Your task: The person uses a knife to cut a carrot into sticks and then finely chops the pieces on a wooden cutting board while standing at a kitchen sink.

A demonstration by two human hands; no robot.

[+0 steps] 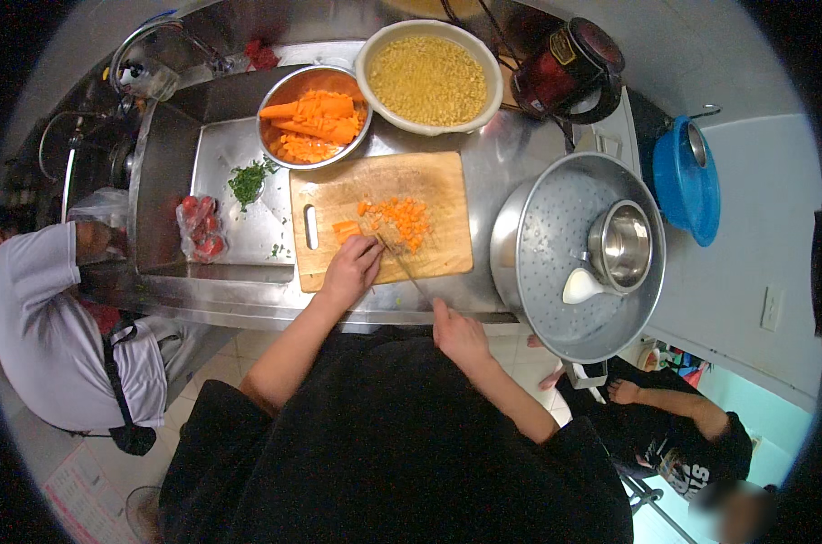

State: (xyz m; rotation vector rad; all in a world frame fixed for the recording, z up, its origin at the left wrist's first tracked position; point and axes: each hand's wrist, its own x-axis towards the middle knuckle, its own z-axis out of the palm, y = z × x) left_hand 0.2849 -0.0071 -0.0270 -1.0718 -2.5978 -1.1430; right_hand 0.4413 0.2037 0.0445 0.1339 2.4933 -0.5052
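A wooden cutting board lies on the steel counter in front of me. My left hand presses on carrot strips near the board's front edge; the fingers hide part of them. In my right hand is the handle of a knife, its blade slanting over the board with the tip beside my left fingertips. Diced carrot is spread beyond the blade. Behind the board, a steel bowl holds larger carrot pieces on top of chopped carrot.
A cream basin of yellow grains in liquid and a dark red electric kettle stand behind. At right is a large perforated pot with a small steel bowl. Chopped greens and bagged tomatoes lie left. Two people flank me.
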